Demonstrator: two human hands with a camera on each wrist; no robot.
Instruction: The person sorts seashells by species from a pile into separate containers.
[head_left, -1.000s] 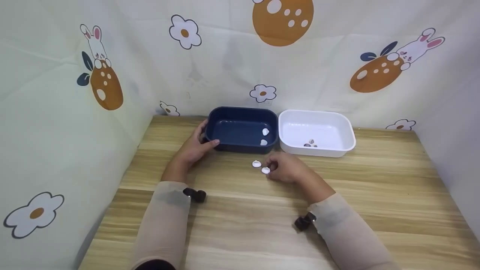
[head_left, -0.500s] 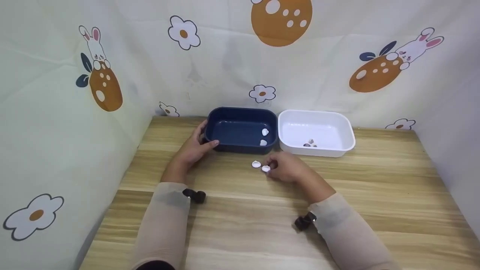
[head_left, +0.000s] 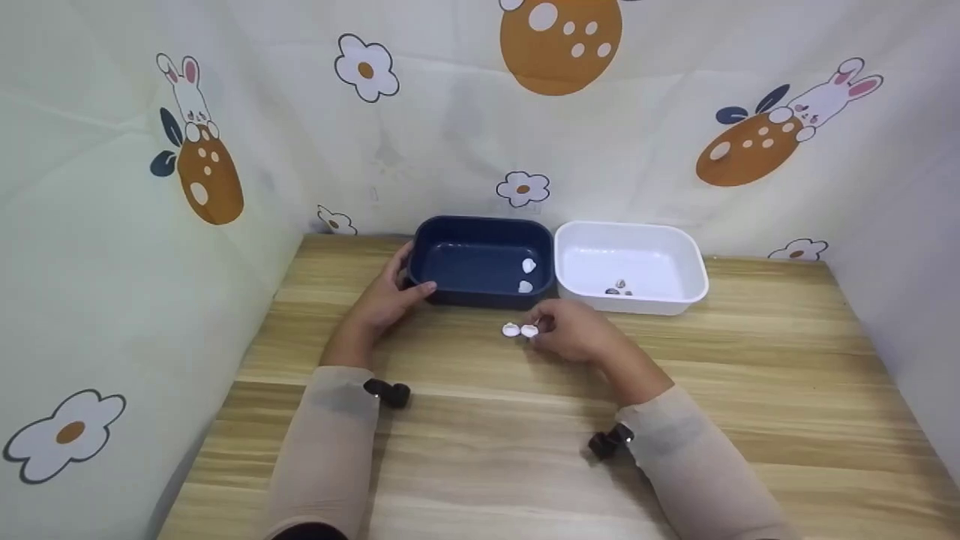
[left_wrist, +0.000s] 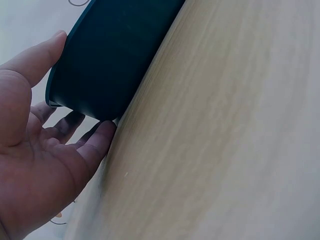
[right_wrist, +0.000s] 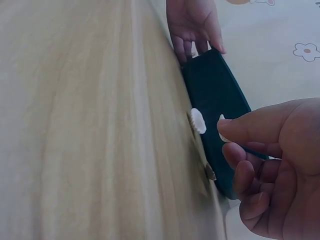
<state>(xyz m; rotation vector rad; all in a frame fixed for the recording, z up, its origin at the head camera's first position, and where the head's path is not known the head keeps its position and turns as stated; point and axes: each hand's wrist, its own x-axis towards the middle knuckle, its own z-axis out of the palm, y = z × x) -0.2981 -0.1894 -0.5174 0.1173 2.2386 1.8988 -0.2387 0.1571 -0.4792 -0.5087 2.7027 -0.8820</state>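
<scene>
In the head view, the navy box (head_left: 484, 297) is gripped at its left end by the left hand (head_left: 384, 300), thumb at the rim and fingers bent around the end wall, so that it is presumably steadied just beside the white box (head_left: 637, 304). A white shell (head_left: 529, 331) is pinched between thumb and forefinger of the right hand (head_left: 574, 330), an edge grip probably suited to so thin a piece. It is held in front of the navy box, near a second shell (head_left: 511, 330) left lying on the table (head_left: 465, 420). Two pale shells (head_left: 529, 265) are contained in the navy box, small brownish pieces (head_left: 613, 292) in the other, colours thereby being separated. By the right wrist camera a tiny dark object (right_wrist: 210, 172) is shown near the navy box; its nature cannot be told.
</scene>
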